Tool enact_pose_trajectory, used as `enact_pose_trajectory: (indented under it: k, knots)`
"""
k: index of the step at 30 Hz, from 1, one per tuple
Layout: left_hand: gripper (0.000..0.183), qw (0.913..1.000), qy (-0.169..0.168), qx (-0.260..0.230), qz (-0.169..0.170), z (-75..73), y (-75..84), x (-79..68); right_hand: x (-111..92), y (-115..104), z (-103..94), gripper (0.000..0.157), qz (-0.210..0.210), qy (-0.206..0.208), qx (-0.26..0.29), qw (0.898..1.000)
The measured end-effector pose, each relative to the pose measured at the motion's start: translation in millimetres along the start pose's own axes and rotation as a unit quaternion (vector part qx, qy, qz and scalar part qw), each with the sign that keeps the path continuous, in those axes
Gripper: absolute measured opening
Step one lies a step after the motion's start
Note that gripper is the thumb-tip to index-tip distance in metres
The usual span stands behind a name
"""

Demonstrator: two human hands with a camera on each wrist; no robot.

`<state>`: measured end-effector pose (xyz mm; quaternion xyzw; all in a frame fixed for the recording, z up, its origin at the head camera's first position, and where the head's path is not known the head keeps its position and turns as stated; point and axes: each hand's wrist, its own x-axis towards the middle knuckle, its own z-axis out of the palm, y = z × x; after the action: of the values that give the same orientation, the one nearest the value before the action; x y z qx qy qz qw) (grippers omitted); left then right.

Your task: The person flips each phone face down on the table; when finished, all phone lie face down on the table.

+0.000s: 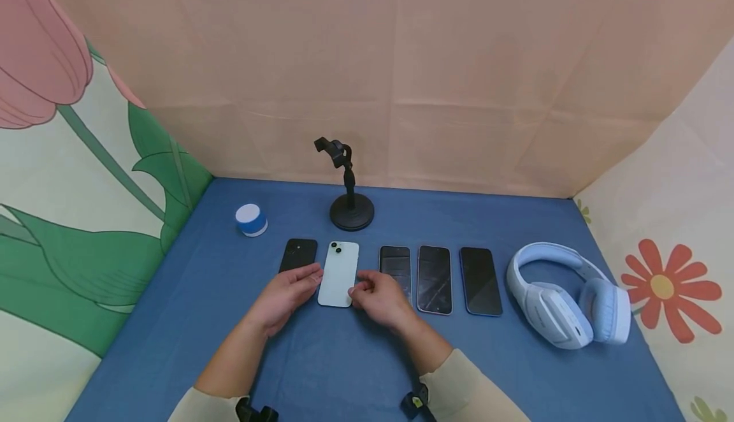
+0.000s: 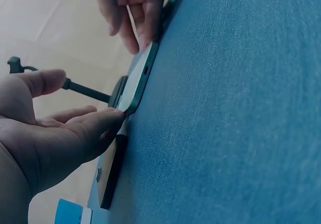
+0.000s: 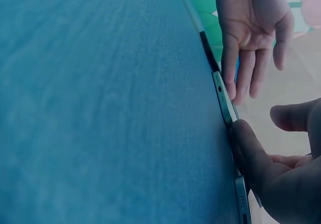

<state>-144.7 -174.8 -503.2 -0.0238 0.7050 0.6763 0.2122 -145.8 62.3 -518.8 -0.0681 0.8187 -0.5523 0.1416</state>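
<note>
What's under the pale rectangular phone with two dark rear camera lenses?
Blue textured table surface shows around the phone, which appears to lie flat on it. The area directly beneath is covered; can't see it.

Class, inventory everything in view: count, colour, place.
Pale phone: one, whitish, centre
Black phone: one, black, left of pale phone
Dark phones: three, near-black, right of pale phone
Stand: one, black, behind phones
Tub: one, blue-and-white, rear left
Headphones: one pair, pale blue, right
Cloth: one, blue, under phones
Backdrop: one, tan, rear
Side panels: two, multicoloured, either side
Sleeves: two, beige, bottom
Wrist devices: two, black, bottom
Left grip and right grip: two, bare, flanking pale phone
</note>
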Motion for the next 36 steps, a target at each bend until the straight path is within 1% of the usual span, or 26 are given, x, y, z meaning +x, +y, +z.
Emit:
enact_pose_trajectory:
  k: [4,7,11,18,25,27,30,36]
  knots:
    - [0.056,1.0,0.001,-0.002,-0.001,-0.6,-1.5,1.2,0,1,-0.9,0.05,0.004,-0.005,0.005,1.0]
    - [0.056,1.0,0.005,-0.002,-0.001,0.0,-2.1,2.0,0,1,-2.0,0.05,0.0,-0.008,0.002,1.0]
    - [0.058,0.9997,0.004,0.021,0.008,2.1,-1.9,3.0,0,2,-4.8,0.051,0.001,-0.018,0.001,1.0]
    - [0.059,0.9977,0.011,0.067,0.008,4.3,0.2,3.0,-2,2,-9.2,0.051,0.014,-0.042,0.049,0.998]
    - [0.06,0.9955,0.008,0.094,0.014,4.6,4.7,1.7,-3,7,-12.7,0.045,0.015,-0.037,0.09,0.995]
    - [0.06,0.9947,0.007,0.101,0.016,5.6,6.4,2.2,-3,8,-14.5,0.044,0.011,-0.032,0.091,0.995]
    - [0.06,0.9947,0.011,0.101,0.016,8.5,9.2,3.0,-6,11,-18.1,0.044,0.005,-0.027,0.082,0.996]
    - [0.063,0.9946,0.006,0.102,0.022,17.0,12.1,4.9,-12,14,-28.5,0.045,0.004,-0.017,0.061,0.998]
